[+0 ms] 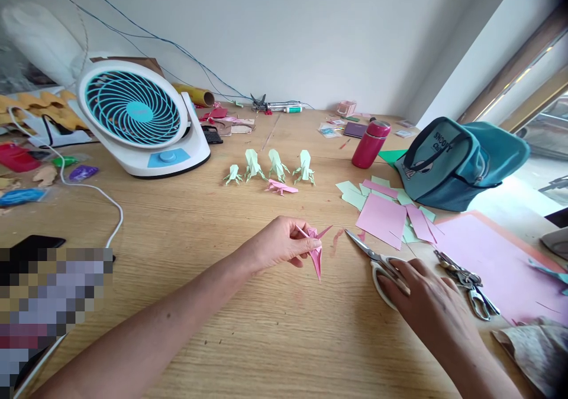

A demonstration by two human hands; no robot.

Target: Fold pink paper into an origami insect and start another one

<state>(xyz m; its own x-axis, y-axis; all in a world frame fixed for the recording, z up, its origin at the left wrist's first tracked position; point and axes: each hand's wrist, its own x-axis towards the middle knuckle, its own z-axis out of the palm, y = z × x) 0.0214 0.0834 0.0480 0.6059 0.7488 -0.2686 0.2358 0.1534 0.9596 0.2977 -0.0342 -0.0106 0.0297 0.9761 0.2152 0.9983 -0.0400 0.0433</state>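
The only camera sits on the person's head and looks forward and down at the bench point(266, 340), with the left hand point(281, 242) and right hand point(428, 292) near and the wall point(310, 32) farther back.

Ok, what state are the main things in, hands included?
Left hand: pinching the pink folded paper.
Pink folded paper: pointed ends sticking out.
Right hand: on the handles of the scissors.
Scissors: blades closed.
Green figures: four, standing in a row.
Pink figure: folded, in front of them.
Bottle: lid on.
Fan: running or off, cannot tell.
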